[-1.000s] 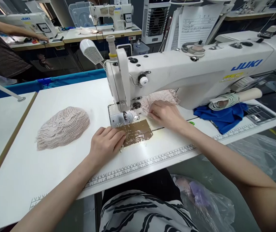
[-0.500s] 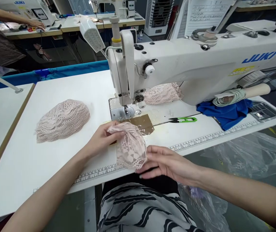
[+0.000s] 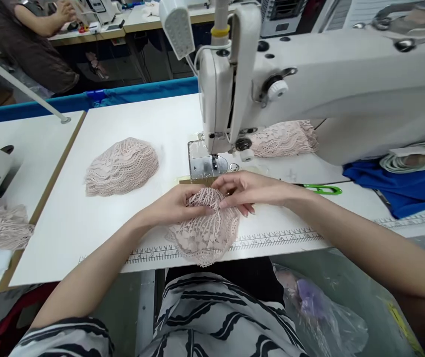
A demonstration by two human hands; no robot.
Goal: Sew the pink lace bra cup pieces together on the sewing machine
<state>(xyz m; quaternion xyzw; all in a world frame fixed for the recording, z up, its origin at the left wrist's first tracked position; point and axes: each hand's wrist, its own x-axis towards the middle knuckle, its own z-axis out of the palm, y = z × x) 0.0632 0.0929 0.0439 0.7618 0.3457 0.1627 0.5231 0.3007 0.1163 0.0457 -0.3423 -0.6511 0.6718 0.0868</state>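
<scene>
A pink lace piece [image 3: 207, 235] hangs slightly over the table's front edge, just in front of the sewing machine's needle plate [image 3: 203, 166]. My left hand [image 3: 178, 204] pinches its upper left part, thumb on top. From the right, my right hand [image 3: 240, 191] grips the lace's top edge between thumb and fingers. Both hands are close together, below the presser foot [image 3: 214, 161]. A stack of pink lace pieces [image 3: 121, 168] lies on the table to the left. More folded lace [image 3: 284, 139] rests behind the needle, under the machine arm.
Green thread snips [image 3: 324, 189] and a blue cloth [image 3: 401, 186] lie to the right. The machine head [image 3: 230, 89] stands over the table. Another lace bundle [image 3: 6, 225] is at far left. A person [image 3: 30, 44] works at a table behind.
My right hand has moved up from the lace's lower right side to its top edge. The lace is now spread wider, its scalloped edge towards me. The view has shifted left.
</scene>
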